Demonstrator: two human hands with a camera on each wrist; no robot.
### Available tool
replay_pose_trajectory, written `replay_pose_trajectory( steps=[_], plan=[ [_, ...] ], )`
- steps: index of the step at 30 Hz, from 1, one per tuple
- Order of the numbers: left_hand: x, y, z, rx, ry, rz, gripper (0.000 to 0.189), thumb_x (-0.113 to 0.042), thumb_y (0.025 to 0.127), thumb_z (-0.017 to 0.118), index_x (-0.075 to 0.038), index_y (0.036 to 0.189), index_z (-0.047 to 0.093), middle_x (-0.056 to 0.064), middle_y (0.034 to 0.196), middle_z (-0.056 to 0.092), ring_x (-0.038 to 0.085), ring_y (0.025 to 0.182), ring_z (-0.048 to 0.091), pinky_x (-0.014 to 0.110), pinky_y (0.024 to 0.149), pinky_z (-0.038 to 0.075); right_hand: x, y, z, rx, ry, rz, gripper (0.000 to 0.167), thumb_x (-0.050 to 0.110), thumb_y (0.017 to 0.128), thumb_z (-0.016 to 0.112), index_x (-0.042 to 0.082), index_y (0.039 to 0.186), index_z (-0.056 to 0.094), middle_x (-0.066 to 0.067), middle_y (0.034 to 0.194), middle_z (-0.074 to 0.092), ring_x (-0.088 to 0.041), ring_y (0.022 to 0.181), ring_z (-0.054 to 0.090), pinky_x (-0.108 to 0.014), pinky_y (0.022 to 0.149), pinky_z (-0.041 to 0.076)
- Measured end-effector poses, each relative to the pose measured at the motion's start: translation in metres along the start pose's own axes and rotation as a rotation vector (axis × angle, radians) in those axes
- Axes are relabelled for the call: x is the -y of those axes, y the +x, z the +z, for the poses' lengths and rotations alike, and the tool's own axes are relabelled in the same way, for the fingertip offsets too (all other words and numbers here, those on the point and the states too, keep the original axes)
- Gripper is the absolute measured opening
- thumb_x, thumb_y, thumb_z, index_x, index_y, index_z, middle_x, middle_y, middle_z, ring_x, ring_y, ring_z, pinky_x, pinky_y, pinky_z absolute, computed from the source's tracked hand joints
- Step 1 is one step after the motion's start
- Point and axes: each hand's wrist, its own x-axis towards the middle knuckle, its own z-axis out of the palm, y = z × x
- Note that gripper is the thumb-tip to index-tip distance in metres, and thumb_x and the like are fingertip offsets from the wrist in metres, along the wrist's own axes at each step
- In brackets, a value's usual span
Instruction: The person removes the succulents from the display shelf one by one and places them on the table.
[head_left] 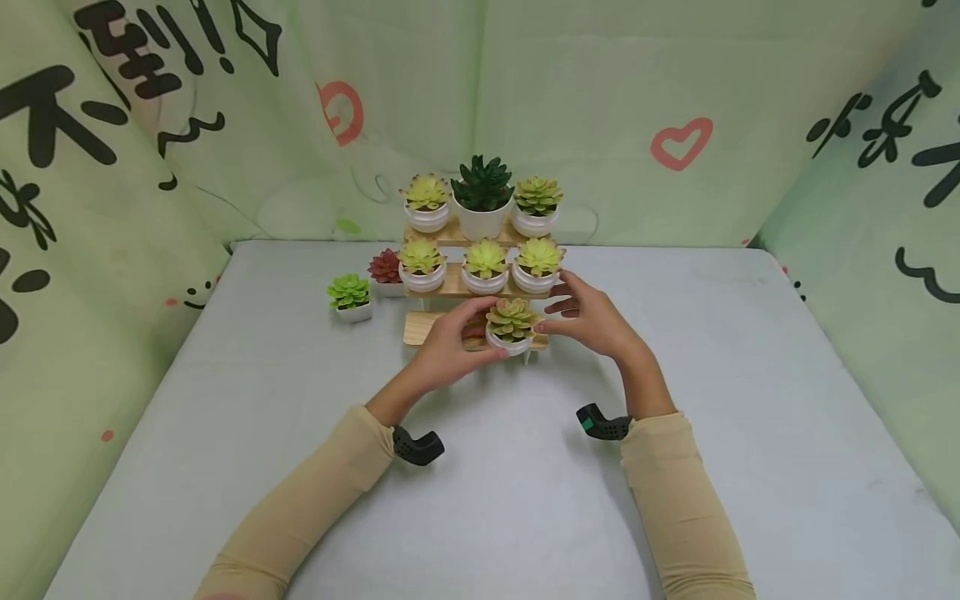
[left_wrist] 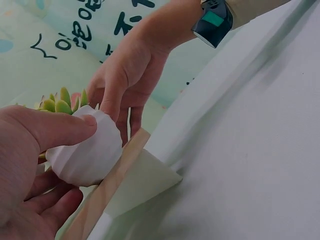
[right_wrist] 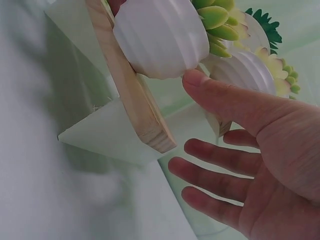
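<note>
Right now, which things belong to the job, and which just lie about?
In the job:
- yellow-green succulent in ribbed white pot, gripped by left hand
- three-tier wooden stand
- six potted succulents on its upper tiers

Seemingly just standing by:
- red succulent in white pot
- bright-green succulent in white pot

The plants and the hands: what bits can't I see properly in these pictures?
Front pot: right wrist view; the top edge cuts part off.
Left hand: head view; some fingertips are hidden behind the front plant.
Front plant: left wrist view; its pot and the left thumb hide many leaves.
Red plant: head view; the pale plant covers its edge.
</note>
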Motion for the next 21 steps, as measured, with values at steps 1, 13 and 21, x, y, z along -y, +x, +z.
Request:
replay_pose_trajectory(
  steps=[1,13,21],
  plan=[
    [-0.0004,0.0003,0.0004,0.001,0.001,-0.002,0.068,-0.01,0.079,0.08,-0.012,0.139,0.047,0.011,0.137,0.053,0.025,0.12,0.059,0.029,0.099,0.054,-0.0001,0.0,0.0002,-0.003,-0.003,0.0,0.09,0.027,0.083,0.078,0.019,0.153,0.024,-0.015,0.139,0.05,-0.033,0.121,0.057,-0.05,0.107,0.047],
    [-0.003,0.002,0.0033,0.007,-0.012,-0.023,0.069,-0.01,0.079,0.08,-0.01,0.139,0.046,0.013,0.138,0.051,0.03,0.119,0.06,0.031,0.098,0.055,-0.0032,0.0015,0.0009,-0.123,-0.019,-0.055,0.065,0.024,0.089,0.072,0.014,0.145,0.041,-0.016,0.128,0.059,-0.034,0.114,0.062,-0.049,0.1,0.052],
    [-0.0028,0.0024,0.0041,-0.01,0.017,-0.021,0.069,-0.012,0.078,0.081,-0.011,0.138,0.047,0.011,0.137,0.052,0.026,0.118,0.061,0.03,0.097,0.056,-0.0051,0.0052,0.0051,-0.208,-0.008,-0.057,0.053,0.028,0.091,0.068,0.014,0.139,0.051,-0.015,0.122,0.063,-0.032,0.109,0.065,-0.047,0.095,0.056]
  ],
)
